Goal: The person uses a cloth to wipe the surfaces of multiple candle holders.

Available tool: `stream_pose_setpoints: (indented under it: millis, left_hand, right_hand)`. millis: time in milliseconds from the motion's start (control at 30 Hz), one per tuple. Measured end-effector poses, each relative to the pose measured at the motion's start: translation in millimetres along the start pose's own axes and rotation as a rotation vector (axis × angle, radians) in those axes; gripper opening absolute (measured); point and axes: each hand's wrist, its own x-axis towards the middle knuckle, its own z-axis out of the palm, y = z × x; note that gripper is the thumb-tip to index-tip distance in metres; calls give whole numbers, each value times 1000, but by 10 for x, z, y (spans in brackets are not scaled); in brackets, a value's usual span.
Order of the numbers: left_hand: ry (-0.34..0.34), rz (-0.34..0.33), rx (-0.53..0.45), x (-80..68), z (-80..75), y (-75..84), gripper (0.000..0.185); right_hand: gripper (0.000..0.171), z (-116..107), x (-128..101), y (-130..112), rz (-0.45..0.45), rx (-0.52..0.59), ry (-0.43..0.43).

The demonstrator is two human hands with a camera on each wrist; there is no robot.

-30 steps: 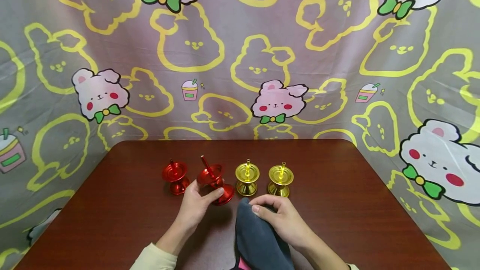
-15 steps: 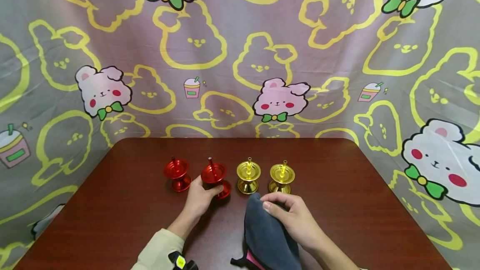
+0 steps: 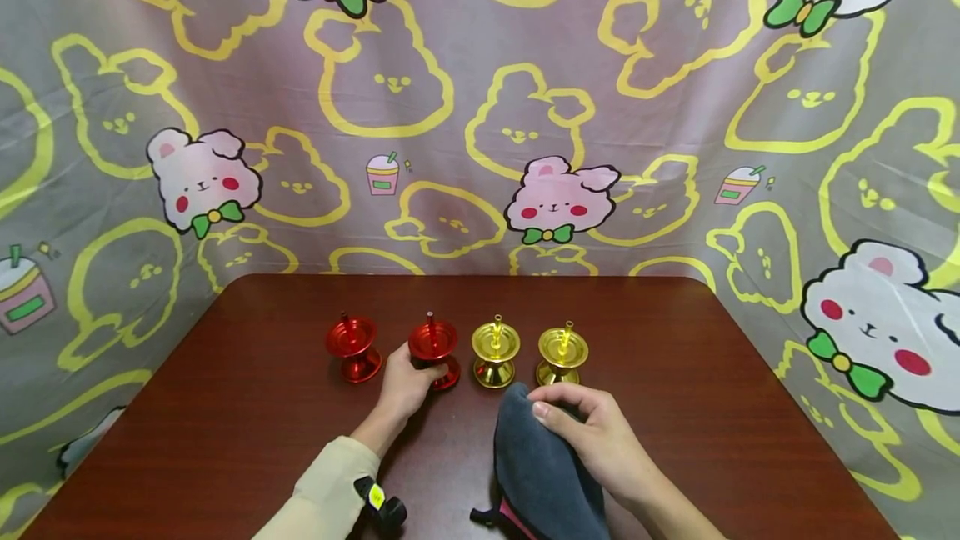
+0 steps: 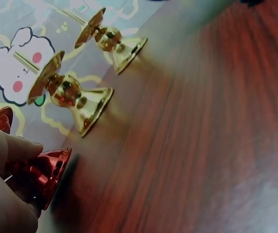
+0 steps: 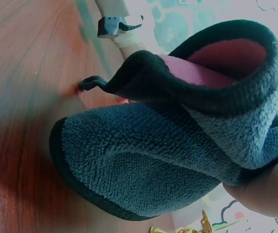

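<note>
One patterned backdrop (image 3: 442,107); one table (image 3: 225,432), near edge cut off. One grey cloth (image 3: 543,465), pink-lined, lower end cropped in head view; right hand (image 3: 600,432) pinches its upper edge, bulk spreading from that grip toward the near edge. Left hand (image 3: 405,382) grasps one red candle holder (image 3: 432,342), stem partly hidden by fingers; dish above grip, base below, table contact unclear. Second red holder (image 3: 352,340) nearer left edge, two gold holders (image 3: 495,344) (image 3: 563,348) rightward; row of four parallels far edge.
</note>
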Motion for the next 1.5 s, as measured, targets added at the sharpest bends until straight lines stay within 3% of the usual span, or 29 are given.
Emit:
stream_pose_setpoints:
  millis: [533, 767, 1000, 1133, 1233, 1333, 1500]
  left_hand:
    - [37, 77, 77, 139, 14, -104, 45]
    - [37, 82, 65, 127, -15, -86, 50]
    - [-1, -39, -77, -72, -112, 18, 68]
    - [9, -87, -147, -273, -160, 110, 65]
    - [-10, -98, -166, -409, -153, 169, 58]
    - [-78, -83, -174, -501, -113, 210, 54]
    - [-202, -27, -159, -532, 4, 238, 57]
  right_hand:
    - [24, -7, -35, -2, -1, -8, 22]
    - [24, -19, -39, 1, 19, -5, 37]
    - [25, -37, -37, 6, 21, 1, 37]
    - [26, -38, -40, 4, 27, 6, 33]
    - [27, -37, -44, -1, 31, 6, 34]
    - [27, -39, -48, -3, 33, 2, 37]
    - [27, -41, -57, 6, 39, 2, 46]
